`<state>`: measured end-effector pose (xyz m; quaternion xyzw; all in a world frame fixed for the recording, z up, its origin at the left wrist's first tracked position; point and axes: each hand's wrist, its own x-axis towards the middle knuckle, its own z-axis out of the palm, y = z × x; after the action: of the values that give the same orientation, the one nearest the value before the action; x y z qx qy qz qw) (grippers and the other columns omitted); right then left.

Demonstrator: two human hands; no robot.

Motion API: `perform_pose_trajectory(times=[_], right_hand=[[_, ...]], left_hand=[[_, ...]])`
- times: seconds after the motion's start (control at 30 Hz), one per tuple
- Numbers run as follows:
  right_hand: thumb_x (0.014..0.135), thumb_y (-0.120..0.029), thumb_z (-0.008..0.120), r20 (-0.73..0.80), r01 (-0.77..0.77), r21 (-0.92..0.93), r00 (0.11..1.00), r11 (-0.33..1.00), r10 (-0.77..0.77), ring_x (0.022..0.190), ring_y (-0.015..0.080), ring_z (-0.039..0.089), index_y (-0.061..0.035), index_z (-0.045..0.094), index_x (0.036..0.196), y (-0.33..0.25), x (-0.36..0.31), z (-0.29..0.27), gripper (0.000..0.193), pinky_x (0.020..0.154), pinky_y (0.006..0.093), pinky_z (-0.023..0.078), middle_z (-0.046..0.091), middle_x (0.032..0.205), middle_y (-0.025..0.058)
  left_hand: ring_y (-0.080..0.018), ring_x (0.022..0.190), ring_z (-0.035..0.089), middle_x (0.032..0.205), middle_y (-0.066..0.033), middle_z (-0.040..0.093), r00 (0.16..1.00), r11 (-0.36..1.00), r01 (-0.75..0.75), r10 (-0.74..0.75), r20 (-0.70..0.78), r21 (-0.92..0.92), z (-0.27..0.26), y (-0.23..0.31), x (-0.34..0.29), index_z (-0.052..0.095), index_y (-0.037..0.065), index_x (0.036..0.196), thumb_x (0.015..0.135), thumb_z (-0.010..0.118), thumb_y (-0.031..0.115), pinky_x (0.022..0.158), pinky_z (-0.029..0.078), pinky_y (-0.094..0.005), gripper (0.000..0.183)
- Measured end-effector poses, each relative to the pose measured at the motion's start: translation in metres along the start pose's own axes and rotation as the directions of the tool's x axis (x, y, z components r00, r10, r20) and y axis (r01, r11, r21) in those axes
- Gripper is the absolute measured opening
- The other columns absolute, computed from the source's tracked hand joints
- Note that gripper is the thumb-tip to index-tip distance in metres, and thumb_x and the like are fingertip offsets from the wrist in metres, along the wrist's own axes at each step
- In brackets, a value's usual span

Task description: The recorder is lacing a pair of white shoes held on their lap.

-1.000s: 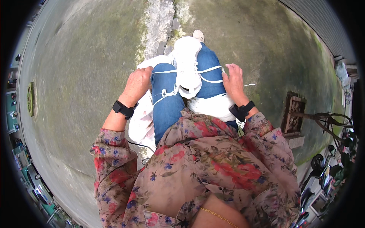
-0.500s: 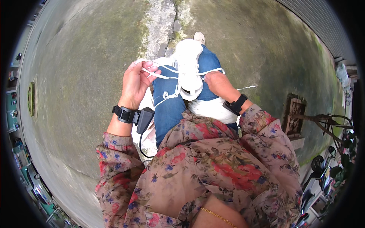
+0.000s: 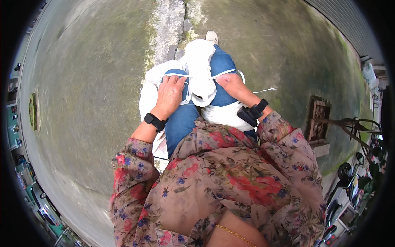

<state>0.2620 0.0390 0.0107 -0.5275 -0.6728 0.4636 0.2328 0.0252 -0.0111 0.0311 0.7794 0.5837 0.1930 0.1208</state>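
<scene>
A white lace-up shoe (image 3: 200, 61) rests on my lap between my jeans-clad thighs, its toe pointing away from me. On its left side my left hand (image 3: 169, 94) is turned palm down with the fingertips closed on a white shoelace (image 3: 180, 75) that runs across to the eyelets. My right hand (image 3: 231, 85) is closed close to the shoe's right side, pinching the other stretch of lace, part of which loops up above the knuckles. More lace hangs in loops beside my left fingers.
White bag-like material (image 3: 149, 96) spreads past my left leg, and more white material (image 3: 224, 116) lies below my right hand. A thin lace end (image 3: 265, 89) sticks out to the right. Mossy concrete floor (image 3: 103, 82) surrounds me; a brick-edged planter (image 3: 319, 119) stands at the right.
My left hand has turned from palm up to palm down and moved right, nearer the shoe. The wide lace loop it held is drawn in. My right hand has shifted slightly left.
</scene>
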Motion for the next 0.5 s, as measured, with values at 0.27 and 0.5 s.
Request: perform_pose_trajectory(times=[0.27,0.5], right_hand=[[0.082,-0.022,0.05,0.047,-0.023,-0.07,0.999,0.997,0.026,0.06,0.0331,0.053,0.0002,0.057,0.074,-0.006,-0.002,-0.004,0.024,0.056,0.0401,0.04,0.055,0.065,0.0186],[0.082,-0.021,0.048,0.015,-0.024,-0.222,1.0,0.975,0.028,0.069,0.0387,0.056,0.0015,0.058,0.074,-0.017,0.007,-0.002,0.026,0.061,0.0437,0.043,0.058,0.072,0.0221]], left_hand=[[-0.0339,0.072,0.052,0.076,-0.016,0.058,0.999,0.99,0.009,-0.015,-0.039,-0.142,0.001,-0.017,0.004,0.06,0.0,0.082,0.08,0.054,0.008,0.07,0.043,-0.0377,0.01],[-0.0049,0.054,0.043,0.067,0.0039,0.048,0.749,-0.026,0.416,-0.558,0.358,-0.909,-0.102,-0.077,0.028,0.057,0.004,0.102,0.089,0.049,0.013,0.05,0.037,-0.0177,0.018]])
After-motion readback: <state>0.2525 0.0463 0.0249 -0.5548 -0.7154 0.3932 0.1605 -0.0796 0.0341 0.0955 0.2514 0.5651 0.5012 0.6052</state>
